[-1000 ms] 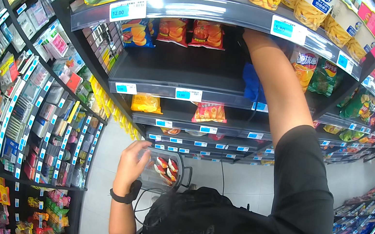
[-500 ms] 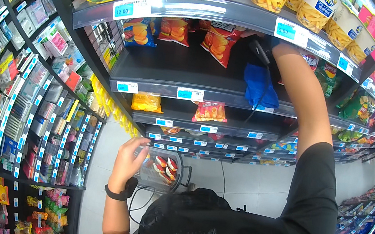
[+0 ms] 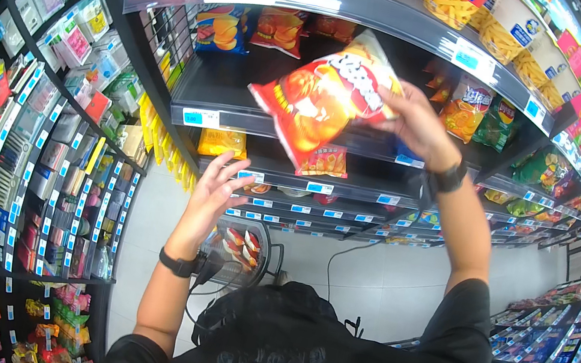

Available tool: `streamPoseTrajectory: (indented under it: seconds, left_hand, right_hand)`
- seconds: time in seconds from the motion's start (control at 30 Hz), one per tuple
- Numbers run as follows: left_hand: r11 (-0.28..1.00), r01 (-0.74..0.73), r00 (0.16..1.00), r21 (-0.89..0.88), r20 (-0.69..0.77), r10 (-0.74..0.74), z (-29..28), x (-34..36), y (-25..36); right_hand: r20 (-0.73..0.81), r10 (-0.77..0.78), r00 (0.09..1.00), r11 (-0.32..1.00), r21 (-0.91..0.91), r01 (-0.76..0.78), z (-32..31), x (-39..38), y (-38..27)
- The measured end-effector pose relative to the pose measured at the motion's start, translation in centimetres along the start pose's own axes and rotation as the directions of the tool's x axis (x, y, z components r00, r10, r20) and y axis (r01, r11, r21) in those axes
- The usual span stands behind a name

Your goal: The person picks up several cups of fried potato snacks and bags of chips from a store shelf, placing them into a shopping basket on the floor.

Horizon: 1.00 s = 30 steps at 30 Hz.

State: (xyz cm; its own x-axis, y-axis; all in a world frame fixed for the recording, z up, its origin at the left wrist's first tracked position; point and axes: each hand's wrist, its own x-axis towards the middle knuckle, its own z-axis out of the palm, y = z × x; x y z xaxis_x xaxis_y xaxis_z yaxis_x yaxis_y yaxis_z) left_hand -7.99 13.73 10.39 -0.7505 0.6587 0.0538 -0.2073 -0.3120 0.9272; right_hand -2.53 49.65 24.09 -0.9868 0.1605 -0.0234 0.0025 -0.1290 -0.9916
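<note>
My right hand point(image 3: 418, 123) grips a red and white bag of chips point(image 3: 323, 95) by its right side. The bag is tilted and hangs just in front of the upper snack shelf. To the lower left of it, my left hand point(image 3: 213, 190) is raised with its fingers apart and nothing in them. Below that hand, a grey basket point(image 3: 267, 242) on the floor has several red and white packs point(image 3: 242, 246) in it. A blue chip bag point(image 3: 221, 28) and a red chip bag point(image 3: 279, 30) stand farther back on the shelf.
Cups of fries point(image 3: 508, 27) line the shelf above, whose front edge point(image 3: 378, 14) juts out over the bag. Orange point(image 3: 465, 108) and green point(image 3: 497, 123) bags stand to the right. Stocked racks point(image 3: 46, 143) rise on the left. A black cable point(image 3: 332, 264) runs along the floor.
My right hand has drawn back from inside the shelf, bringing the red chip bag out to the front. My left hand has risen slightly, and its fingers are more spread.
</note>
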Motion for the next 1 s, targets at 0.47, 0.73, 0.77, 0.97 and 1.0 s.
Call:
streamPoseTrajectory:
  seconds: [0.47, 0.73, 0.77, 0.97, 1.0]
  left_hand:
    - [0.884, -0.027, 0.999, -0.467, 0.028, 0.046, -4.3, -1.3, -1.2]
    - [0.789, -0.104, 0.987, -0.606, -0.16, 0.007, -8.3, -5.0, -1.7]
    - [0.771, -0.134, 0.979, -0.623, -0.205, 0.004, -8.8, -5.9, -1.8]
    - [0.788, -0.234, 0.95, -0.57, -0.305, 0.063, -10.8, -10.0, -1.6]
    - [0.792, -0.26, 0.938, -0.552, -0.34, 0.07, -11.2, -10.6, -1.6]
  right_hand:
    - [0.223, -0.035, 0.974, 0.939, -0.328, 0.109, 12.7, -1.3, 5.9]
    - [0.333, -0.462, 0.822, 0.008, -0.925, 0.379, 10.1, 12.1, -2.4]
    - [0.177, -0.373, 0.911, 0.028, -0.979, 0.202, 11.2, 13.1, -4.0]
    - [0.188, -0.411, 0.892, -0.124, -0.981, 0.15, 7.9, 23.7, -3.6]
    - [0.161, -0.394, 0.905, -0.129, -0.985, 0.119, 8.0, 24.5, -3.5]
